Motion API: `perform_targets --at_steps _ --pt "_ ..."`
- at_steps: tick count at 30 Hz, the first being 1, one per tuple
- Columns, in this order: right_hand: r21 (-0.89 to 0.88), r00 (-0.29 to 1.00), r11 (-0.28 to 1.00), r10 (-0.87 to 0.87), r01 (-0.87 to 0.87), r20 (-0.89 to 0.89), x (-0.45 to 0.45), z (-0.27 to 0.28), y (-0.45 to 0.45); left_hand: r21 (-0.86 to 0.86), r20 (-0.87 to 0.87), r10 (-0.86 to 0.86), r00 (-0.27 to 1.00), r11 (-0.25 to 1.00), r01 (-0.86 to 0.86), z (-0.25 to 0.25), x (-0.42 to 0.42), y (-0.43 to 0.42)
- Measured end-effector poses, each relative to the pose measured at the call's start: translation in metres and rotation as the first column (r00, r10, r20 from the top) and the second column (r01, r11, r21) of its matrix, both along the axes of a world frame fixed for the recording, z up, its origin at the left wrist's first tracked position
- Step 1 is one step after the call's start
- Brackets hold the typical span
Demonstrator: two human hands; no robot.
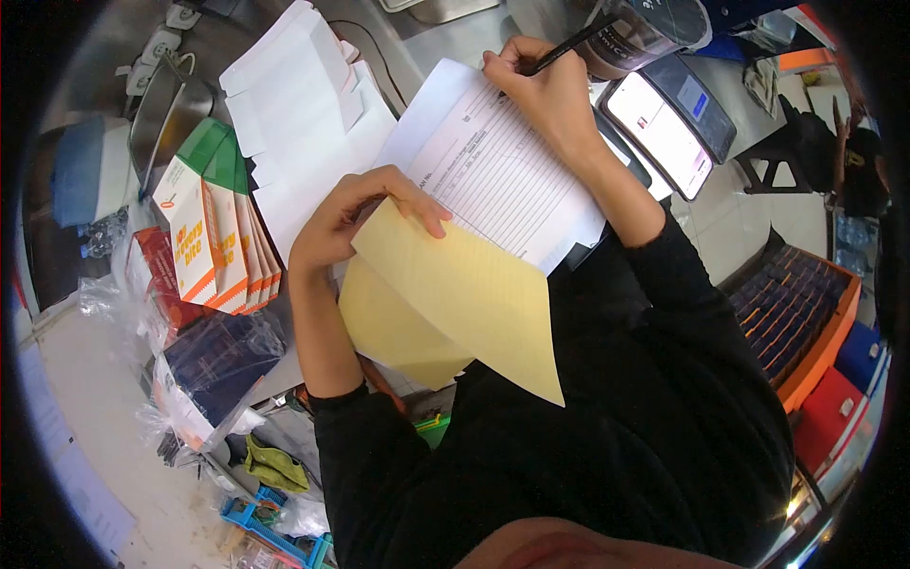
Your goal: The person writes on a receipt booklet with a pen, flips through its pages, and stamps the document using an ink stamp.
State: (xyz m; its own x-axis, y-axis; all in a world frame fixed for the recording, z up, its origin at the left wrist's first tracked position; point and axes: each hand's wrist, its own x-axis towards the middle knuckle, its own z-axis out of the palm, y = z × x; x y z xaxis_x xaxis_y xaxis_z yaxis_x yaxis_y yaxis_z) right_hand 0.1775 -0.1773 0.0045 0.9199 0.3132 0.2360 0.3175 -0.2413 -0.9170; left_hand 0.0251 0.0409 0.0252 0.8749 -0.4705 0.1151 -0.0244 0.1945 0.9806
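Note:
My right hand (559,100) is closed around a black pen (564,52), resting at the upper edge of a printed, lined form (493,175). Below it, my left hand (370,213) pinches the top of a yellow sheet (464,294), its fingertips lying over the lower left part of the white form. A second yellow layer folds underneath and hangs toward my lap. The fingers' undersides are hidden. Beside the form, at left, lie white unfolded cartons (294,85).
Printed orange, white and green cartons (213,232) stand at left, above a plastic-wrapped dark packet (218,365). Two phones, one with a lit screen (659,133), lie at right near a dark-labelled cup (645,38). An orange crate (815,322) is at far right.

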Motion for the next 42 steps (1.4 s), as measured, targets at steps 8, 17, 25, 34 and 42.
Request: perform_targets --at_steps 8,17,25,34,42 --pt "-0.044 0.998 0.999 0.031 -0.028 0.052 -0.002 0.001 0.001 -0.006 -0.015 0.016 1.0 1.0 -0.016 -0.003 -0.001 -0.002" --pt "-0.082 0.998 0.997 0.018 -0.014 0.052 -0.003 0.001 0.0 0.256 0.09 0.054 0.994 0.964 -0.076 -0.003 0.003 -0.001" --pt "-0.021 1.0 1.0 -0.016 0.016 0.006 -0.004 0.002 0.0 0.376 0.213 0.076 0.974 0.914 -0.154 0.006 0.005 -0.014" --pt "-0.062 0.996 0.997 -0.037 0.042 0.078 -0.004 0.001 0.002 0.421 0.265 0.04 0.964 0.894 -0.152 0.006 0.006 -0.013" --pt "-0.037 0.998 0.999 -0.032 0.034 0.062 -0.001 0.001 0.001 0.4 0.167 0.117 0.979 0.9 -0.176 0.01 0.002 -0.019"
